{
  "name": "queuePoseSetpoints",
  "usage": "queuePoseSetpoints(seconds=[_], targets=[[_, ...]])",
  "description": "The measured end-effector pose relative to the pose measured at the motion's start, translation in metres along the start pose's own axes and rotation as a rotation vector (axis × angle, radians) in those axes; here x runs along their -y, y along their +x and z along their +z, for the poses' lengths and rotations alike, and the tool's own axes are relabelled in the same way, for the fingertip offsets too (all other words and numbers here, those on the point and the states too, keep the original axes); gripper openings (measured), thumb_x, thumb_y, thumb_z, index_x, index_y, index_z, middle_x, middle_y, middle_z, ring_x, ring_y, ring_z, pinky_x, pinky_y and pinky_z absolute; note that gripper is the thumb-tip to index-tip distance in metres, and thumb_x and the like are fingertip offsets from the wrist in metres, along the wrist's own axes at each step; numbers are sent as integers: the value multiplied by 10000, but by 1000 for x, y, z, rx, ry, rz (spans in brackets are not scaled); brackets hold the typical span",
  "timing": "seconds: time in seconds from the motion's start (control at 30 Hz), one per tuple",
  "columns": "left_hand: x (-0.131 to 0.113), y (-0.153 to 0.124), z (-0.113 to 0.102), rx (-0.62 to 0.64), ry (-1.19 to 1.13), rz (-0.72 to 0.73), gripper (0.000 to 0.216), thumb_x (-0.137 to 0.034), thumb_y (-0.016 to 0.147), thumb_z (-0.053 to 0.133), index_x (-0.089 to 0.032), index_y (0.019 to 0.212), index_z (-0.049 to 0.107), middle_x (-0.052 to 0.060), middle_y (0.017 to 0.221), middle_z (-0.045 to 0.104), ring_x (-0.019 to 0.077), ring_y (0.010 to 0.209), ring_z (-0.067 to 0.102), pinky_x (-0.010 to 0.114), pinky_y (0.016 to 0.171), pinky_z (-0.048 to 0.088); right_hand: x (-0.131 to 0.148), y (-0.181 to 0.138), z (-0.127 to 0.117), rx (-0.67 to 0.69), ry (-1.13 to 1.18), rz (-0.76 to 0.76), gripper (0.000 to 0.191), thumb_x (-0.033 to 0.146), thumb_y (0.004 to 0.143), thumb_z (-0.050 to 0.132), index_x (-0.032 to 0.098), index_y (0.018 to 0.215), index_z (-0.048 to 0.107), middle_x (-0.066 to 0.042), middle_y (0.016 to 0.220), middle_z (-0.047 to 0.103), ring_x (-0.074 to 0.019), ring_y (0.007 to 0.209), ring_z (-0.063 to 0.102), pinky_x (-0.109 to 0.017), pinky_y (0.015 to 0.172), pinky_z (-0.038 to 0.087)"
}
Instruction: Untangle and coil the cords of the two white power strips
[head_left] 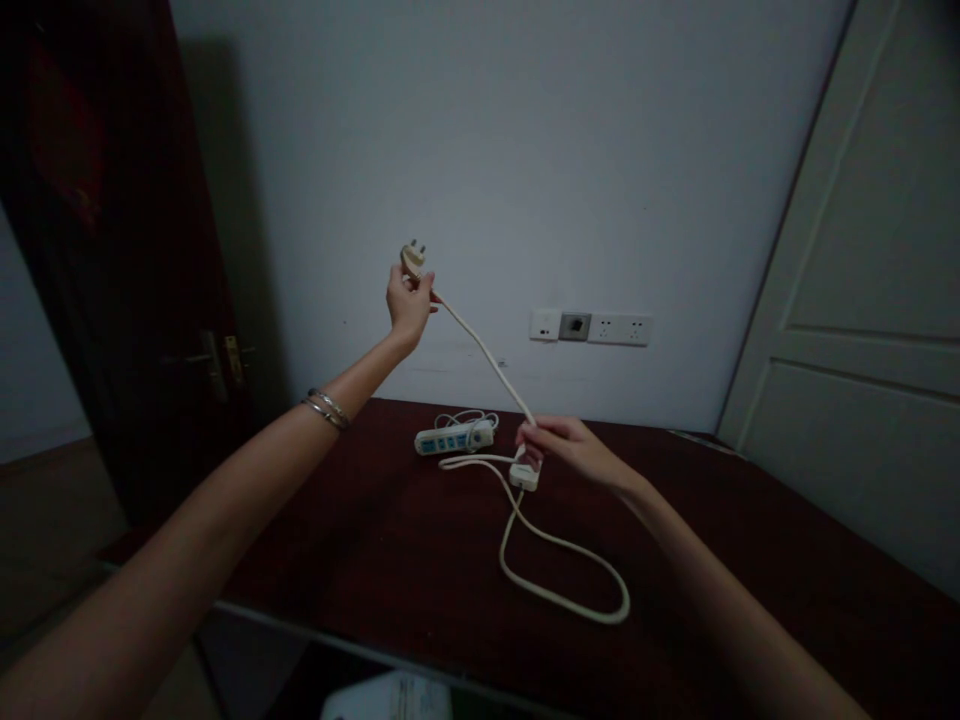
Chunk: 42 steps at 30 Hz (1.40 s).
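Note:
Raised in front of the wall, my left hand [410,302] grips a white power plug [412,259] with its prongs pointing up. From the plug a white cord [487,352] slants down, fairly straight, to my right hand [559,445], whose fingers are closed around it low over the table. Just below those fingers is a small white block [524,476], perhaps the end of a power strip; my hand partly covers it. The rest of the cord lies in a loop on the dark red table.
Another power strip [455,437] with blue-toned sockets and its own bundled cord lies near the table's [360,530] back edge. Wall sockets [619,329] are behind, right of centre. A dark door [142,250] stands left, a pale panelled door [870,300] right. A white object [390,697] shows below the front edge.

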<state>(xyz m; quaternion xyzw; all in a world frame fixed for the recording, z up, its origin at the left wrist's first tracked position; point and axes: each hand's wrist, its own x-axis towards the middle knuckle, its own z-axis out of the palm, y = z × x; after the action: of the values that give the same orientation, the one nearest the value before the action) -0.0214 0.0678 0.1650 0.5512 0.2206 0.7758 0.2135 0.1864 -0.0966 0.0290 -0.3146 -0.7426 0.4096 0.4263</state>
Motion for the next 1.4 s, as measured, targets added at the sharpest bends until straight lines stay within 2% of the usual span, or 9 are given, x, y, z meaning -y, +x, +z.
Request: queuePoseSetpoints(seconds=[0.17, 0.3, 0.4, 0.47, 0.6, 0.77, 0.9, 1.13, 1.4], targets=[[21, -13, -17, 124, 262, 219, 199, -212, 683, 647, -187, 761, 465, -41, 573, 552, 90, 500, 559, 193, 469, 437, 3, 10, -22, -495, 514, -177, 216, 390, 792, 576, 174, 780, 567, 108, 436, 301, -36, 343, 264, -158, 359, 272], [23, -49, -8, 283, 313, 331, 131, -232, 685, 639, -156, 698, 533, 2, 628, 603, 106, 574, 574, 214, 522, 454, 6, 24, -31, -734, 752, -194, 189, 344, 840, 498, 179, 861, 588, 57, 576, 500, -35, 414, 420, -125, 350, 328], [16, -89, 2, 523, 366, 395, 170, -287, 743, 596, -132, 675, 601, 35, 662, 642, 116, 592, 581, 227, 539, 456, 9, 33, -33, -802, 793, -194, 115, 199, 821, 472, 193, 870, 575, -1, 834, 641, -80, 677, 606, -191, 579, 520], [10, -116, 6, 767, 391, 440, 257, -347, 777, 578, -120, 663, 619, 45, 649, 644, 116, 589, 575, 232, 558, 449, 11, 38, -33, -783, 792, -216, 157, 96, 760, 483, 188, 862, 559, -24, 909, 660, -120, 832, 631, -266, 736, 542], [-1, -144, 10, 998, 461, 438, 332, -399, 803, 554, -109, 655, 621, 34, 591, 617, 100, 536, 531, 222, 528, 405, 18, 34, -36, -731, 729, -147, 233, 66, 698, 516, 169, 903, 559, -38, 860, 670, -155, 794, 649, -303, 728, 555], [6, -112, 1, 732, 527, 324, 319, -324, 851, 484, -122, 638, 608, 30, 568, 584, 107, 512, 497, 233, 519, 373, 31, 5, -51, -523, 610, 64, 314, 139, 673, 557, 183, 983, 578, -12, 812, 659, -96, 471, 528, -258, 463, 504], [20, -67, -12, 533, 420, 178, 276, -270, 801, 560, -157, 551, 542, 0, 521, 546, 102, 488, 506, 215, 521, 387, 40, -18, -63, -314, 526, 108, 197, 111, 599, 575, 158, 788, 607, 26, 587, 561, -40, 367, 357, -184, 364, 349], [20, -13, -11, 106, 69, -230, 295, -394, 845, 498, -189, 646, 425, -39, 468, 469, 75, 356, 447, 215, 407, 423, 41, -32, -65, -140, 384, 134, 65, 227, 607, 565, 185, 658, 567, 69, 397, 363, -73, 365, 282, -351, 572, 496], [8, 44, -26, -114, -59, -236, 380, -581, 820, 421, -223, 705, 369, -63, 481, 356, 80, 443, 478, 253, 499, 456, 30, -40, -69, -2, 393, 351, 114, 260, 678, 621, 151, 647, 608, 49, 421, 375, -54, 380, 277, -223, 423, 409]])
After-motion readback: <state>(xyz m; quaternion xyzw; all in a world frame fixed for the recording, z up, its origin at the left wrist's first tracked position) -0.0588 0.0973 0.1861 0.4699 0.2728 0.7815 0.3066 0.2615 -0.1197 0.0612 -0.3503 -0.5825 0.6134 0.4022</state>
